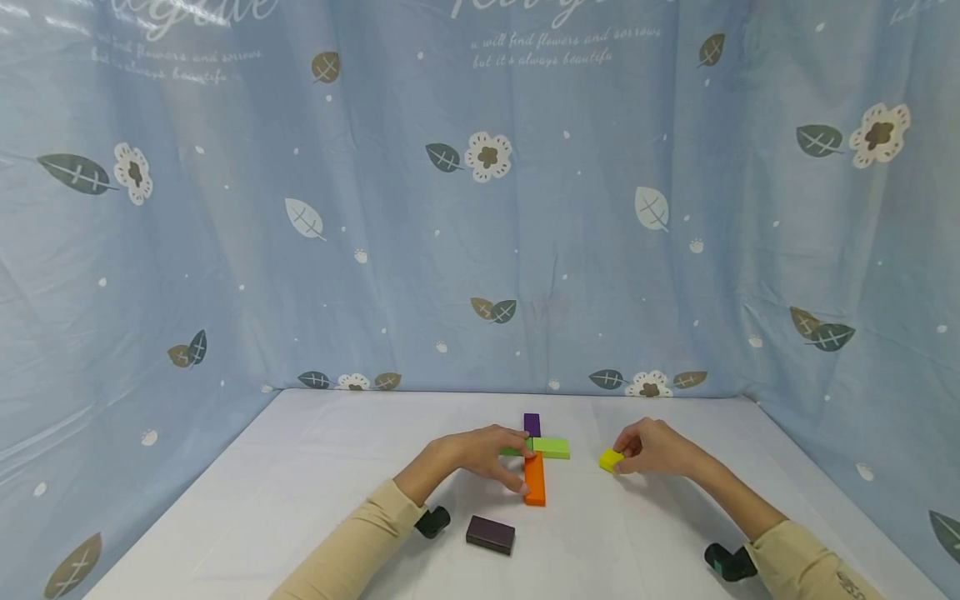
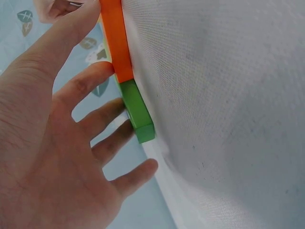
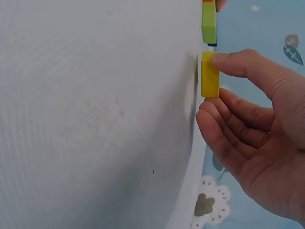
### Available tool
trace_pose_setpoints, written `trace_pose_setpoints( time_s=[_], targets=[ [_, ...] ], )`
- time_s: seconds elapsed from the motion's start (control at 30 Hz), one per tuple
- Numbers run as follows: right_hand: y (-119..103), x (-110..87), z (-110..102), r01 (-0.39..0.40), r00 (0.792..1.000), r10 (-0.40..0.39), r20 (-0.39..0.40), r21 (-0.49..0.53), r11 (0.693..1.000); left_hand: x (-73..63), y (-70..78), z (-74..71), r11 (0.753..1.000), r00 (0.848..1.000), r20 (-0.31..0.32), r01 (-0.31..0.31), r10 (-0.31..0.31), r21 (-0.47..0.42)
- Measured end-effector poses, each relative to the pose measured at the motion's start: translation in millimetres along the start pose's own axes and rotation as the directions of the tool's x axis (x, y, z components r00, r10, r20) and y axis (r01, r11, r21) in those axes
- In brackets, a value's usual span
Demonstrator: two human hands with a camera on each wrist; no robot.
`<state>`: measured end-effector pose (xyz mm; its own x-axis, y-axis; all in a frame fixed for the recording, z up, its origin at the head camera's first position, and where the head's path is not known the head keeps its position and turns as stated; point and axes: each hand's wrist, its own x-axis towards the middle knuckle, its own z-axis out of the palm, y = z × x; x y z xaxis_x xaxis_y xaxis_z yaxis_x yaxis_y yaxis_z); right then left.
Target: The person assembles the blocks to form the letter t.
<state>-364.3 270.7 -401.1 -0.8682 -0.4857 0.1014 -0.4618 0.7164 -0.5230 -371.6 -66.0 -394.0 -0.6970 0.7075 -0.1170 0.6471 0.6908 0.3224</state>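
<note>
My right hand (image 1: 660, 447) pinches a small yellow block (image 3: 210, 76) between thumb and fingers, just above the white table, to the right of a cross-like group of blocks. The group has an orange block (image 1: 534, 482) at the near end, a light green block (image 1: 552, 448) to the right, a darker green block (image 2: 137, 109) to the left and a purple block (image 1: 532, 424) at the far end. My left hand (image 1: 483, 454) reaches over the group from the left. Its thumb and index finger touch the orange block's side, with the other fingers spread beside the darker green block, partly covering it.
A dark brown block (image 1: 491, 534) lies on the white table (image 1: 615, 550) nearer to me, below the left hand. Blue patterned curtain (image 1: 570, 250) encloses the table at the back and sides. Black wrist devices (image 1: 730, 562) show at both sleeves.
</note>
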Motion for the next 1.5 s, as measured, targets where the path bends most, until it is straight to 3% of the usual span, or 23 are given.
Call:
trace_pose_setpoints(
  time_s=[0.87, 1.27, 1.5],
  targets=[
    [-19.8, -1.2, 8.4, 0.039, 0.999, -0.040, 0.018, 0.013, 0.999, -0.8, -0.7, 0.4, 1.000, 1.000, -0.005, -0.010, 0.010, -0.016],
    [-30.5, -0.5, 13.1, 0.054, 0.998, -0.055, 0.026, 0.021, 0.998, 0.5, -1.0, 1.9, 0.999, 0.999, 0.006, 0.037, -0.036, -0.026],
    [-38.3, -0.9, 15.5, 0.019, 0.999, -0.021, 0.040, 0.037, 0.999, 0.5, -0.2, 0.7, 0.999, 0.999, 0.010, 0.036, -0.035, -0.026]
  ],
)
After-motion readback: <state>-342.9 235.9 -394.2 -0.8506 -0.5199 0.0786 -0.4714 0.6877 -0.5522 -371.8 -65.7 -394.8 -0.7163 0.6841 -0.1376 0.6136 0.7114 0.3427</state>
